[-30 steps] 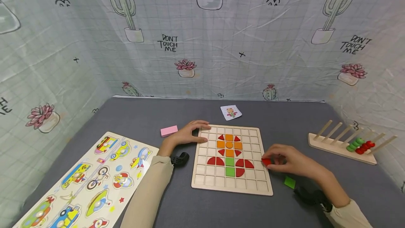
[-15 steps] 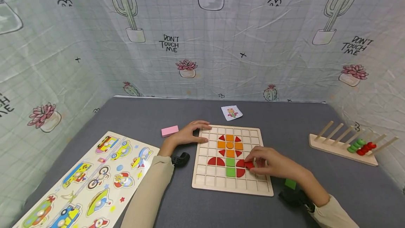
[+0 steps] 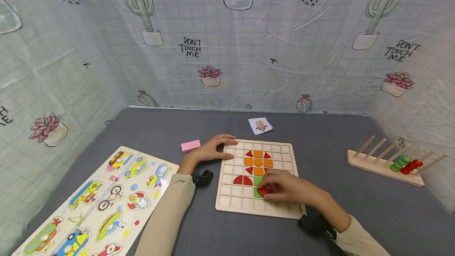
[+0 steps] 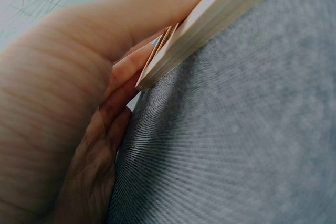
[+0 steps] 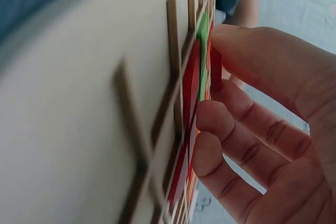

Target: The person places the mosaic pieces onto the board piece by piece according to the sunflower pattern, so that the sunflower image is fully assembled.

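Observation:
My right hand (image 3: pixel 289 187) pinches a red puzzle piece (image 3: pixel 262 191) with a rounded edge between thumb and fingertips. In the right wrist view the held red piece (image 5: pixel 216 69) stands on edge just off the board's surface. It overlaps a green square in the head view; the red pieces beneath are partly hidden by my hand. My left hand (image 3: pixel 209 151) rests at the upper left corner of the wooden grid board (image 3: pixel 241 204), its thumb (image 4: pixel 152 11) laid over the edge. On the board lie orange squares, an orange circle (image 3: pixel 258 162), red triangles and red quarter circles (image 3: pixel 243 180).
A small pattern card (image 3: pixel 260 125) lies behind the board. To the left are a pink block (image 3: pixel 190 146) and a large vehicle puzzle board (image 3: pixel 133 188). A peg rack (image 3: pixel 384 168) with green and red beads stands at the right.
My right hand has carried the red piece leftward from the board's right edge to the green squares. The left hand has stayed at the corner. My right arm now hides the loose green piece.

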The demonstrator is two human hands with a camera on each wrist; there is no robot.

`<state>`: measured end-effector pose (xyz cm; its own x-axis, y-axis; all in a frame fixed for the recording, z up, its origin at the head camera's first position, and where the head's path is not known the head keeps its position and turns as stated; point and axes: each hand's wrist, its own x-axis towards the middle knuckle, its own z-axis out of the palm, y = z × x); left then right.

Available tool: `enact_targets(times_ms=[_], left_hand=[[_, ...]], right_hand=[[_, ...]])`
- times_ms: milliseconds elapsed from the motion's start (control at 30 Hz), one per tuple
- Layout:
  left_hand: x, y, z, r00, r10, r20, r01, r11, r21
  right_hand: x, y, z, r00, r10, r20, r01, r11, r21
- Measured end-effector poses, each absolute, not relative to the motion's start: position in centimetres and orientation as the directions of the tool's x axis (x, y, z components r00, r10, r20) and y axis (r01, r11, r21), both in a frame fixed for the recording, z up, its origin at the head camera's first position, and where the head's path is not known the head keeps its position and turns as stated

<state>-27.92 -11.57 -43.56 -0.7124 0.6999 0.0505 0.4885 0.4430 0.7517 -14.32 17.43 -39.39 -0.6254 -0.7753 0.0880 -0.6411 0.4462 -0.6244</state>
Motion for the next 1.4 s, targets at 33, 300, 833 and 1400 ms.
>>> enact_targets(times_ms=[33,300,833,1400], left_hand=[[-27.9,-11.6,-43.5,-0.714,0.698,0.051,0.487,0.443,0.752],[-28.0,-11.8,-43.5,-0.712,0.700,0.052,0.496,0.449,0.743],[-28.1,-11.7,-43.5,-0.705,0.707,0.059,0.508,0.444,0.738],[-28.0,-11.7,-43.6,-0.712,0.700,0.058,0.498,0.446,0.744]], right_hand=[[-14.4,17.1,-39.4,-0.614,-0.783,0.097,-0.654,0.437,-0.617],[-14.3,14.8,-39.3,-0.600,-0.795,0.087,-0.685,0.454,-0.570],[-14.3,13.8,-39.6,-0.655,-0.752,0.074,-0.665,0.527,-0.530],[-14.3,13.4,-39.5,-0.682,-0.728,0.070,-0.628,0.534,-0.567]])
